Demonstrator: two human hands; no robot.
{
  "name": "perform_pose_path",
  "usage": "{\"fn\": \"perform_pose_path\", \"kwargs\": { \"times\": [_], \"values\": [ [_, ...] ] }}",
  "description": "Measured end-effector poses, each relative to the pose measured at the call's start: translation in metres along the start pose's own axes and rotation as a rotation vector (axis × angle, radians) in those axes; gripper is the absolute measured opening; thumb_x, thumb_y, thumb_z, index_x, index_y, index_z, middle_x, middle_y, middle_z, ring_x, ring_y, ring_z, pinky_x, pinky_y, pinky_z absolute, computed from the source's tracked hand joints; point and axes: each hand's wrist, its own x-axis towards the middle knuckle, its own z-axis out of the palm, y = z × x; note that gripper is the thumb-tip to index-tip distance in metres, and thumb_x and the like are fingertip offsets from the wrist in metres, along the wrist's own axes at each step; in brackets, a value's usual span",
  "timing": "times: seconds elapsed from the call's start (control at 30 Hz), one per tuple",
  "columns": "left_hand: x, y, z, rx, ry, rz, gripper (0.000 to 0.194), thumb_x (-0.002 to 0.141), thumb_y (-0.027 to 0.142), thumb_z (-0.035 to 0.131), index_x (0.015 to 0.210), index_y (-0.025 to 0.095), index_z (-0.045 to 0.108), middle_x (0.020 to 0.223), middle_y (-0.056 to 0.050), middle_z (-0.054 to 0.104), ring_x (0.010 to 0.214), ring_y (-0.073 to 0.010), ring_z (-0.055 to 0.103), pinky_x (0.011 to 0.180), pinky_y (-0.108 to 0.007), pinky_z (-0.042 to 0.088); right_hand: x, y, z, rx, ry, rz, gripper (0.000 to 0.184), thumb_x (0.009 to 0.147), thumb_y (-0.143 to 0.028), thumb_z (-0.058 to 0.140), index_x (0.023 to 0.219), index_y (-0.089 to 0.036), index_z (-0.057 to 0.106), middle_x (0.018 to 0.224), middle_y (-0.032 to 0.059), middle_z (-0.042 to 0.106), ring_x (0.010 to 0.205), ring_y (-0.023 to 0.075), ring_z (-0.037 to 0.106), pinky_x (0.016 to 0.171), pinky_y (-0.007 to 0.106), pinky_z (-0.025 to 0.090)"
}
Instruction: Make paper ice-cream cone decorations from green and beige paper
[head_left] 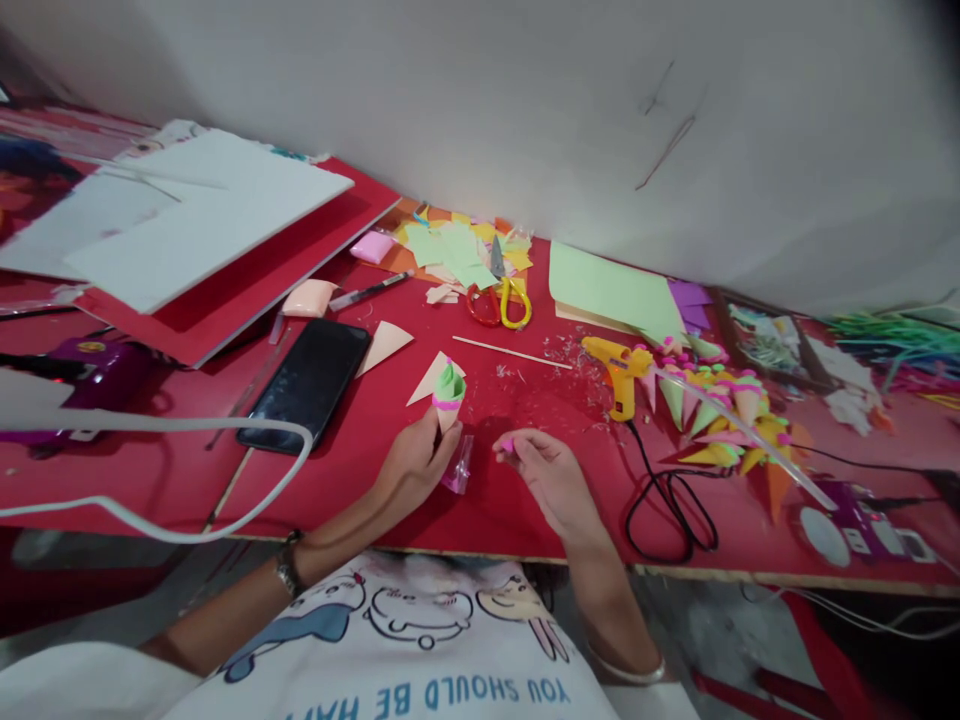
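Green-topped, pink-banded cone (449, 388): gripping it in left hand (415, 455), thumb and fingers closed around its lower part. Pinching a small pink piece (509, 445) in right hand (549, 475) between fingertips, other fingers loosely curled, with a plastic packet (460, 470) between both hands, a phone (307, 385) left of left hand, a yellow glue gun (619, 372) beyond right hand.

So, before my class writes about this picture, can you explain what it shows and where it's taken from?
No machine here: just two bare hands, filmed by one camera worn on their owner's head, looking forward and down. The left hand holds a small cone with a green top and pink band; the right hand pinches a small pink piece. On the red table lie a phone, scissors, a thin stick, a yellow glue gun and a pile of similar cones.
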Motion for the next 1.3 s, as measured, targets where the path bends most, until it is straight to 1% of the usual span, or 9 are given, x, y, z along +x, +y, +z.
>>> {"fn": "perform_pose_path", "kwargs": {
  "times": [0.1,0.2,0.5,0.7,0.9,1.0,1.07,1.17,1.3],
  "values": [
    [-0.001,0.001,0.000,0.038,-0.016,0.001,0.026,0.084,0.038,0.031,0.066,0.019,0.035,0.053,0.004,0.041,0.046,-0.0108,0.039,0.045,-0.022,0.025,0.004,0.000,0.006,0.214,0.031,0.022,0.011,0.073,-0.028,0.057,0.068,-0.018,0.059,0.066,-0.0008,0.060,0.061,0.0085,0.054,0.062,0.022,0.045],
    [-0.001,0.002,0.000,0.053,-0.022,0.006,0.025,0.084,0.037,0.030,0.068,0.019,0.036,0.055,0.003,0.042,0.048,-0.0118,0.040,0.047,-0.023,0.026,0.009,-0.004,0.012,0.303,0.045,0.048,0.009,0.071,-0.025,0.060,0.066,-0.018,0.056,0.063,-0.0025,0.060,0.057,0.0062,0.054,0.058,0.018,0.046],
    [0.002,-0.001,-0.003,0.044,-0.008,0.022,0.020,0.084,0.032,0.031,0.077,0.017,0.042,0.064,-0.002,0.051,0.057,-0.0147,0.048,0.052,-0.024,0.031,0.027,-0.013,0.015,0.461,0.002,0.007,0.015,0.069,-0.018,0.061,0.079,-0.021,0.050,0.078,-0.0015,0.065,0.075,0.0071,0.061,0.080,0.022,0.047],
    [0.003,-0.004,-0.002,0.031,0.012,0.035,0.021,0.084,0.033,0.031,0.075,0.017,0.042,0.061,0.000,0.049,0.053,-0.0131,0.046,0.050,-0.023,0.030,0.031,-0.009,0.019,0.440,0.014,-0.003,0.014,0.072,-0.018,0.058,0.086,-0.018,0.057,0.075,-0.0006,0.066,0.071,0.0073,0.062,0.079,0.022,0.048],
    [0.003,-0.002,-0.003,0.017,0.013,0.030,0.022,0.084,0.034,0.031,0.072,0.018,0.041,0.060,0.001,0.047,0.053,-0.0131,0.046,0.049,-0.023,0.030,0.030,-0.010,0.024,0.419,-0.017,0.019,0.017,0.066,-0.015,0.062,0.082,-0.017,0.057,0.087,0.0026,0.066,0.089,0.0114,0.060,0.087,0.024,0.044],
    [0.003,-0.002,-0.003,0.006,0.001,0.038,0.021,0.084,0.033,0.031,0.072,0.018,0.041,0.060,0.001,0.047,0.054,-0.0131,0.046,0.051,-0.023,0.031,0.028,-0.010,0.025,0.352,-0.023,0.008,0.008,0.072,-0.021,0.058,0.077,-0.018,0.052,0.080,0.0021,0.067,0.079,0.0110,0.063,0.080,0.024,0.046],
    [0.003,-0.003,-0.003,-0.001,-0.008,0.043,0.022,0.084,0.033,0.030,0.073,0.018,0.041,0.061,0.001,0.046,0.055,-0.0130,0.045,0.052,-0.023,0.031,0.027,-0.011,0.027,0.267,0.004,-0.008,0.009,0.075,-0.026,0.055,0.075,-0.019,0.049,0.069,-0.0002,0.065,0.064,0.0098,0.063,0.066,0.022,0.049],
    [0.003,-0.004,-0.002,0.004,-0.004,0.037,0.024,0.084,0.035,0.029,0.073,0.018,0.041,0.060,0.001,0.046,0.054,-0.0130,0.045,0.052,-0.023,0.030,0.025,-0.011,0.028,0.162,0.089,-0.050,0.017,0.077,-0.033,0.051,0.069,-0.019,0.045,0.051,-0.0058,0.057,0.040,0.0058,0.051,0.044,0.017,0.042],
    [0.003,-0.004,-0.003,0.016,0.005,0.030,0.022,0.084,0.034,0.030,0.074,0.017,0.042,0.061,0.000,0.048,0.054,-0.0131,0.046,0.051,-0.023,0.030,0.026,-0.008,0.027,0.171,0.137,-0.102,0.018,0.075,-0.030,0.054,0.063,-0.019,0.046,0.043,-0.0106,0.042,0.035,0.0021,0.036,0.044,0.015,0.039]
  ]
}}
